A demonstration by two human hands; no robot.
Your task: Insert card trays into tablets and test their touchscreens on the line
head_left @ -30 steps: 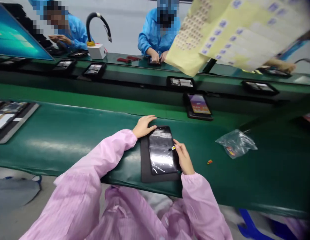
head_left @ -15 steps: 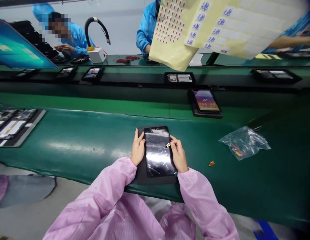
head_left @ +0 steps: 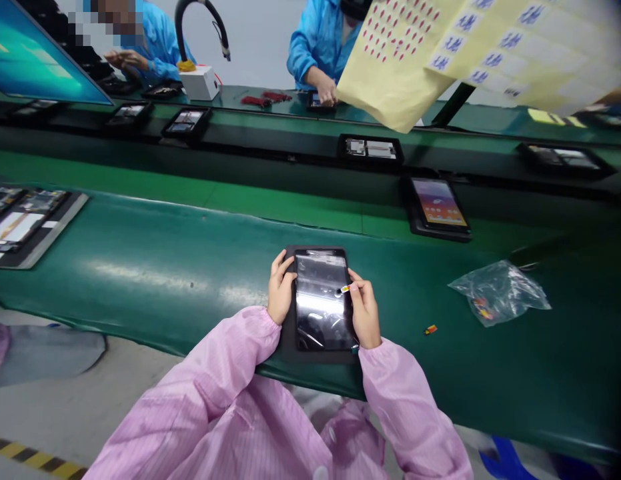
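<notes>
A black tablet (head_left: 320,313) lies screen up on a dark grey pad (head_left: 289,347), its glossy face reflecting the lights. My left hand (head_left: 281,290) rests at its left edge, fingers apart and stretched along the side, the thumb near the rim. Pinched between the thumb and fingers of my right hand (head_left: 365,310) is a small white, yellow and red card (head_left: 345,289), held over the right part of the screen. A similar small red and yellow card (head_left: 430,329) lies on the green mat to the right.
Beyond the cards is a clear plastic bag (head_left: 503,293) with small coloured pieces inside. A lit tablet (head_left: 437,203) and opened devices (head_left: 373,148) stand along the line behind. Yellow sticker sheets (head_left: 405,87) hang above. Left is a tray of opened devices (head_left: 40,233). Co-workers in blue (head_left: 315,47) sit opposite.
The camera has shifted, so the scene sits differently in view. A co-worker's hand opposite now shows beside the sheets. My hands keep nearly the same place on the tablet, the card still pinched.
</notes>
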